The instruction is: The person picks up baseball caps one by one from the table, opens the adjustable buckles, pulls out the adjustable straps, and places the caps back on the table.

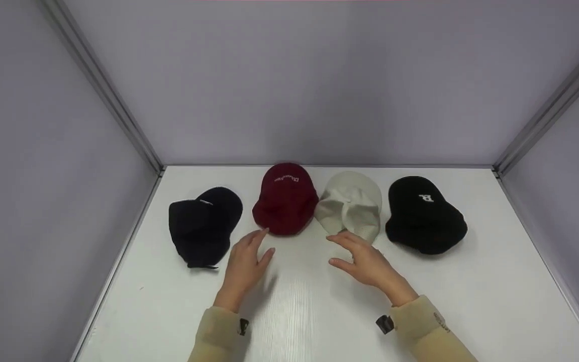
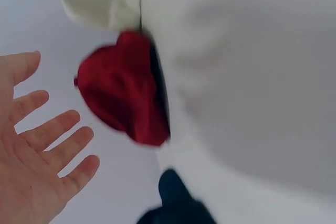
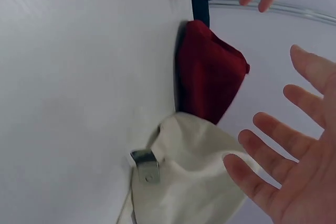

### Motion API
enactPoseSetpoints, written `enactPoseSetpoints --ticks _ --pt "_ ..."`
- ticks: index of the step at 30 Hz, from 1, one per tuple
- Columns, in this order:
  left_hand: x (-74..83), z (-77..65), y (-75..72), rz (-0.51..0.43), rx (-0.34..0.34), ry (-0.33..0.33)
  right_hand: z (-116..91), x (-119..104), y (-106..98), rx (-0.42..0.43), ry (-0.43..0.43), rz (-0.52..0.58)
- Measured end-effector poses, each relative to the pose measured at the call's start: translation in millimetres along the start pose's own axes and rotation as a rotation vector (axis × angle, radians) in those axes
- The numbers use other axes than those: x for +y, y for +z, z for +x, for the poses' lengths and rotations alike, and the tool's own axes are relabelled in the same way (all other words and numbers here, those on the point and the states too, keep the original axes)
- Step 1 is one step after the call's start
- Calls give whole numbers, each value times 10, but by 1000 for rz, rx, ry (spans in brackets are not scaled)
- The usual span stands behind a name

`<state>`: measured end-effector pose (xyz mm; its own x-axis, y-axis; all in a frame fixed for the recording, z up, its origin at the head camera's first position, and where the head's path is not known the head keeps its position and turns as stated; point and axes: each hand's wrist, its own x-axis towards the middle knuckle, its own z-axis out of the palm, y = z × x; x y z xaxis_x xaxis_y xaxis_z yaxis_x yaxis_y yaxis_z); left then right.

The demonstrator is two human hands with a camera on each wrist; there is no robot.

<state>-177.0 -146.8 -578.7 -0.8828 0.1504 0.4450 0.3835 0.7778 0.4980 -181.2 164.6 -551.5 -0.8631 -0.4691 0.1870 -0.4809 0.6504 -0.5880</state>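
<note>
Four is avoided here: several caps lie in a row on the white table. My left hand (image 1: 245, 262) hovers just in front of the dark red cap (image 1: 285, 206), fingers spread and holding nothing. The navy cap (image 1: 201, 226) lies to its left, brim turned to the back right. My right hand (image 1: 365, 261) is above the table at the near edge of the cream cap (image 1: 352, 201), its fingers extended and apart. A black cap (image 1: 422, 216) with a white letter sits to the right. In the right wrist view a metal strap buckle (image 3: 146, 166) shows on the cream cap.
The white table (image 1: 289, 311) is bounded by a pale back wall (image 1: 289, 85) and side walls, with grey metal strips (image 1: 133, 125) at the corners. The red and cream caps stand side by side near the back edge.
</note>
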Motion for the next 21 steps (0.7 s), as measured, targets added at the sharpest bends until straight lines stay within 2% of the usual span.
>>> enactPoseSetpoints --ticks 4,7,10,14,17,21 --pt "-182 -16 -203 84 49 -12 60 -76 119 -57 -5 26" --pt "-342 -58 -331 161 69 4 108 -128 205 -79 -46 34" --pt "-499 -122 -443 236 85 22 152 -176 281 -98 -78 34" --pt "-694 -184 -570 307 91 18 206 -232 364 -136 -73 50" --pt "-829 -192 -652 333 73 -23 253 -265 417 -161 -59 73" --pt "-981 -155 -751 332 23 -132 330 -294 484 -181 -55 98"
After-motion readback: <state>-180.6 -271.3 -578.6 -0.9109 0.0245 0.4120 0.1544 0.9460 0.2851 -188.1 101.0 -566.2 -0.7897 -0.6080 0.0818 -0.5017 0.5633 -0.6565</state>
